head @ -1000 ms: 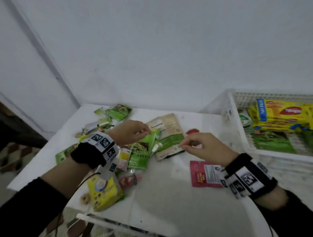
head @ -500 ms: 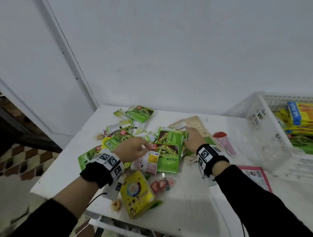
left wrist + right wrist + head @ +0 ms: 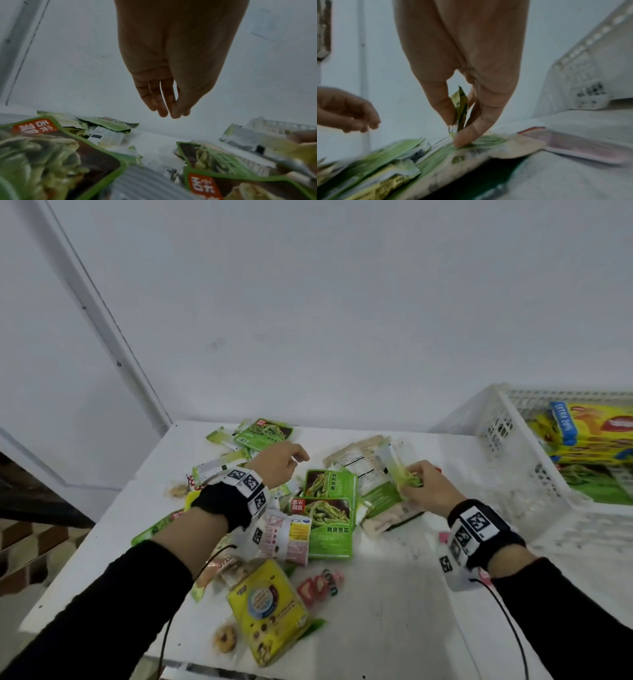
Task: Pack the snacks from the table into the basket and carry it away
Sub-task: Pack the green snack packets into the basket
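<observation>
My right hand (image 3: 426,486) pinches a small green-and-clear sachet (image 3: 399,470) between thumb and fingers, lifted just above the beige-and-green pouch (image 3: 376,498) near the middle of the tabletop (image 3: 394,611). The right wrist view shows the sachet (image 3: 460,108) upright between my fingertips, its lower end touching the pouch beneath.

My left hand (image 3: 277,465) hovers over the snack pile toward the far left part of the tabletop, fingers loosely curled, holding nothing. The left wrist view confirms it: fingers (image 3: 159,100) hang relaxed, apart from the packets below.

Between my hands lie two green vegetable snack packs (image 3: 329,508), overlapping, one partly on the other. Just beside them, toward the near edge, a white-and-pink packet (image 3: 287,537). Nearer still, a yellow cookie bag (image 3: 269,609) close to the near edge, with a loose cookie (image 3: 225,638) touching its left side and a small red-and-white candy wrap (image 3: 320,585) to its right. Another green pack (image 3: 265,433) sits by the far edge.

The white plastic basket (image 3: 513,460) stands at the right side of the tabletop. Inside it are yellow biscuit packs (image 3: 589,436) and a green packet (image 3: 596,484) below them.
</observation>
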Demonstrator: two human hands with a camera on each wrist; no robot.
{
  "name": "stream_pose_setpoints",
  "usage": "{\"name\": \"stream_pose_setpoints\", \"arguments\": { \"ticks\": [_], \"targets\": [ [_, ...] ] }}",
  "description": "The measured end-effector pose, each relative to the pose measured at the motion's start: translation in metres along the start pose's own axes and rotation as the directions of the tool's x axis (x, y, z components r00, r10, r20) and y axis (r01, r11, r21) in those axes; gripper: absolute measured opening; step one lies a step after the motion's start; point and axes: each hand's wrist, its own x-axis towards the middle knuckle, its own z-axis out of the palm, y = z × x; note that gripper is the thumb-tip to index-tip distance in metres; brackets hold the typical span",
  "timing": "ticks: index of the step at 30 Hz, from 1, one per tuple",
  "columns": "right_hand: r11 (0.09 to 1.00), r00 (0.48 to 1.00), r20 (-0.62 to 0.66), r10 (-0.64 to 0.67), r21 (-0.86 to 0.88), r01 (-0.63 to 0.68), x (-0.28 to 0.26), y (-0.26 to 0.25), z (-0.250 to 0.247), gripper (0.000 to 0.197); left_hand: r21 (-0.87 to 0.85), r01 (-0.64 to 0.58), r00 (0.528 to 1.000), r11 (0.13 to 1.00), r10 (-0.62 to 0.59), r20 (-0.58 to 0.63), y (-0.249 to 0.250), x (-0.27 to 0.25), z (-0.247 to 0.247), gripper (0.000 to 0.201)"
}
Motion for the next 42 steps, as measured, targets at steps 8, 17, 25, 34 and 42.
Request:
{"name": "stream_pose_setpoints", "arguments": {
  "ticks": [8, 17, 25, 34, 42],
  "targets": [
    [0.973, 0.998, 0.002, 0.065, 0.222, -0.064, -0.039, 0.042, -0.022, 0.024, 0.07, -0.389, 0.875, 0.918, 0.345, 0.338, 0.088, 0.021, 0.04, 0.041],
    [0.953, 0.996, -0.094, 0.006, 0.301, 0.023, -0.08, 0.063, -0.064, 0.032, 0.606, -0.271, 0.891, 0.748, -0.044, 0.453, 0.115, 0.04, 0.062, 0.062],
    [0.949, 0.958, -0.283, -0.055, 0.285, 0.139, -0.116, 0.06, -0.174, 0.033, 0.095, -0.26, 0.922, 0.961, 0.218, 0.321, 0.178, 0.073, -0.029, 0.044],
    [0.971, 0.906, -0.419, -0.064, 0.183, 0.153, -0.132, 0.12, -0.32, 0.034, -0.039, -0.223, 0.873, 0.974, 0.217, 0.436, 0.305, 0.111, -0.042, 0.024],
    [0.993, 0.865, -0.502, 0.018, 0.107, 0.041, -0.132, 0.189, -0.418, 0.04, -0.335, -0.446, 0.838, 0.83, 0.519, 0.17, 0.46, 0.174, 0.016, 0.016]
  ]
}}
